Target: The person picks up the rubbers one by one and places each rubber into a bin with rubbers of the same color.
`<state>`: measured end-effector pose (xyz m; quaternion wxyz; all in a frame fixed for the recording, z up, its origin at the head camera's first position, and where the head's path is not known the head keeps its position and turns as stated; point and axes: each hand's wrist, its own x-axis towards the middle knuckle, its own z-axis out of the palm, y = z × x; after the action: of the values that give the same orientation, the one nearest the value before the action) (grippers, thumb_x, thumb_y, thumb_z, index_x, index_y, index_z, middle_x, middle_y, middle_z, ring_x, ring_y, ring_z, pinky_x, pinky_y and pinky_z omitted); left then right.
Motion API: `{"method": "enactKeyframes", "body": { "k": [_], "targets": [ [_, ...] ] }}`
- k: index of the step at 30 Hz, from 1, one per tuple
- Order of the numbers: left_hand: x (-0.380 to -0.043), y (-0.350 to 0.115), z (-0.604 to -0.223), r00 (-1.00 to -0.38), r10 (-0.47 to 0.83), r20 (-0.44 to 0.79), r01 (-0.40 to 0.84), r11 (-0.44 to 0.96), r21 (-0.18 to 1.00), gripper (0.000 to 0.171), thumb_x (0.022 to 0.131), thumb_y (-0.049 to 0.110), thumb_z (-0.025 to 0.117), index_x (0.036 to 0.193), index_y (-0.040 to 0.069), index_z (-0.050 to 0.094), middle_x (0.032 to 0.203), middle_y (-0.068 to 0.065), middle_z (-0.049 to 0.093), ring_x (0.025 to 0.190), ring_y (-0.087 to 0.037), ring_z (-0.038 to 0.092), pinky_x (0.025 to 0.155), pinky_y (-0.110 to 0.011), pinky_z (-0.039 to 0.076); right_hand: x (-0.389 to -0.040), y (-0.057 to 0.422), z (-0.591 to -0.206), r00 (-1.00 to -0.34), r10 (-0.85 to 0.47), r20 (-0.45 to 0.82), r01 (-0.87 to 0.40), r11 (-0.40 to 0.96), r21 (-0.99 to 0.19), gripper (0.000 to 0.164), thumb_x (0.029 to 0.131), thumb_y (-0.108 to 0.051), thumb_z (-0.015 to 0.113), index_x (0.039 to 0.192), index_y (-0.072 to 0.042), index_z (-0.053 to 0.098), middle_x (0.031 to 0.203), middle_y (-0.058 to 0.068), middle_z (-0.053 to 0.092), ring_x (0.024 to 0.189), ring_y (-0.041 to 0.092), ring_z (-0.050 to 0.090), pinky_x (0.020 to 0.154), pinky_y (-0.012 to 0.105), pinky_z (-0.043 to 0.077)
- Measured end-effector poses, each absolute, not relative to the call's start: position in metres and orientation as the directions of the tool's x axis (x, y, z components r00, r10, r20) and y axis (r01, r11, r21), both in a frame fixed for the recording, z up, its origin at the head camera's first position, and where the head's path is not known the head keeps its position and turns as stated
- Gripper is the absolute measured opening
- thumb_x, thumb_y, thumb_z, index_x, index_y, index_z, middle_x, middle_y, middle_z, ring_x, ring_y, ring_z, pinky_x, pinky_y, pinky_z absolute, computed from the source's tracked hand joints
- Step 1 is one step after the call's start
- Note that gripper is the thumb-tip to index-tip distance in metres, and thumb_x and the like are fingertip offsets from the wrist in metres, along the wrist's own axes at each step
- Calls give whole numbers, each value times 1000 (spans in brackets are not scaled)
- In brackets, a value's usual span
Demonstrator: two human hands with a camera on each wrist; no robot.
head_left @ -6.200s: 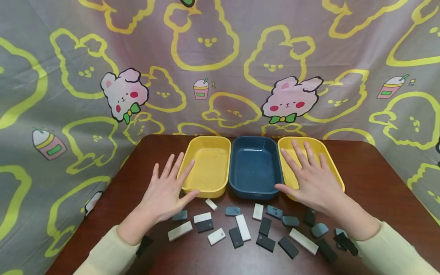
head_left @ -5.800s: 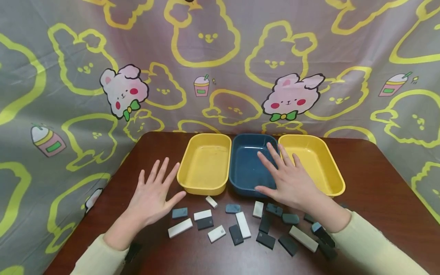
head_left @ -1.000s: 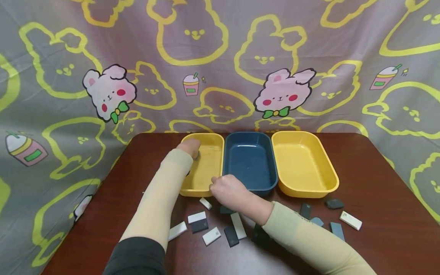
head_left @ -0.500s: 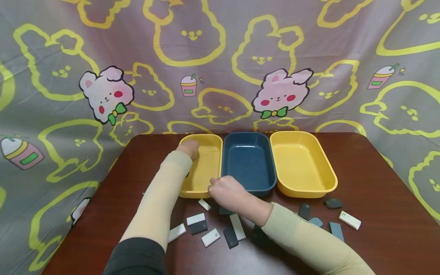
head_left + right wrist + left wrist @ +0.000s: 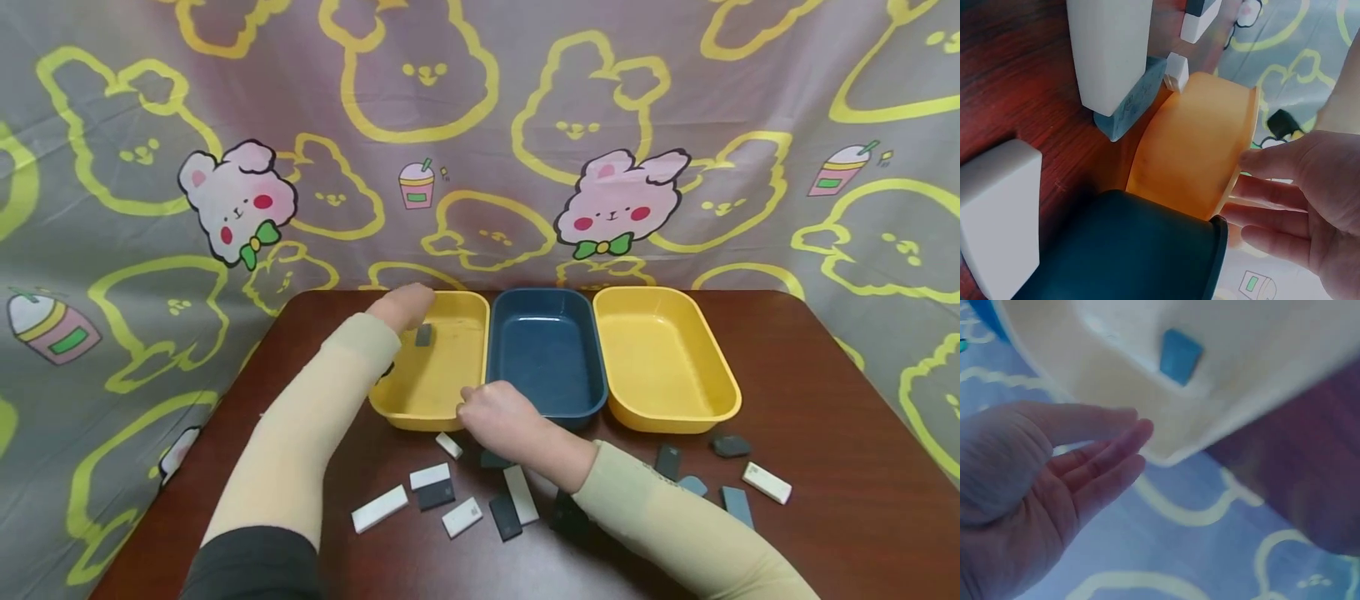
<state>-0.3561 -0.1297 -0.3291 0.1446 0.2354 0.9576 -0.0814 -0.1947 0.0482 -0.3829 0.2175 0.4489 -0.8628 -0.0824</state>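
Note:
My left hand is over the far left corner of the left yellow tray. In the left wrist view, the fingers of this hand are loosely bent with nothing between them. A small blue-grey block lies in that tray, apart from the fingertips. At the tray's front right corner, my right hand pinches the rim, thumb outside and fingers inside in the right wrist view. Beneath that hand sits a partly hidden dark block.
A dark blue tray and a second yellow tray stand to the right in a row. White, black and blue-grey blocks, such as a long white block, are scattered in front. A patterned cloth hangs behind.
The blue-grey block has left my left hand and now lies in the left tray. My left hand has risen and shifted left. The right hand has stayed at the rim.

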Motion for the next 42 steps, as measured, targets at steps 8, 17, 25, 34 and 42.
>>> {"method": "enactKeyframes", "body": {
  "k": [8,17,25,34,42],
  "targets": [
    [-327,-155,-311,-834,520,-183,535,844,-42,41,96,13,59,135,0,53,130,-19,57,117,-35,55,97,-47,42,-195,49,-383,-524,-804,279,-734,593,330,6,84,-9,72,81,-14,74,68,0,57,57,12,56,50,25,47],
    [-253,-207,-329,-835,541,98,549,827,122,38,92,23,69,123,3,63,110,-11,63,91,-23,62,82,-43,52,-193,48,-384,-541,-798,266,-718,603,348,6,85,-10,72,82,-13,75,67,0,57,55,11,56,49,24,47],
    [-193,-228,-339,-867,462,188,495,842,214,36,88,25,73,119,9,65,108,-5,65,96,-23,63,82,-46,52,-192,49,-384,-541,-790,289,-714,613,339,6,85,-10,72,81,-13,75,66,1,56,54,12,56,49,25,46],
    [-148,-229,-362,-853,473,219,512,841,176,13,83,22,78,90,21,67,82,13,60,72,-9,59,65,-34,52,-192,48,-384,-524,-796,302,-719,604,344,6,85,-9,71,81,-12,76,67,0,57,54,11,55,48,25,46],
    [-131,-230,-391,-908,418,22,410,875,258,14,85,29,75,95,22,67,87,14,61,78,-6,59,69,-34,51,-192,48,-384,-524,-793,311,-715,607,346,5,84,-10,72,81,-12,75,66,0,57,54,11,55,48,25,45]
  ]
}}
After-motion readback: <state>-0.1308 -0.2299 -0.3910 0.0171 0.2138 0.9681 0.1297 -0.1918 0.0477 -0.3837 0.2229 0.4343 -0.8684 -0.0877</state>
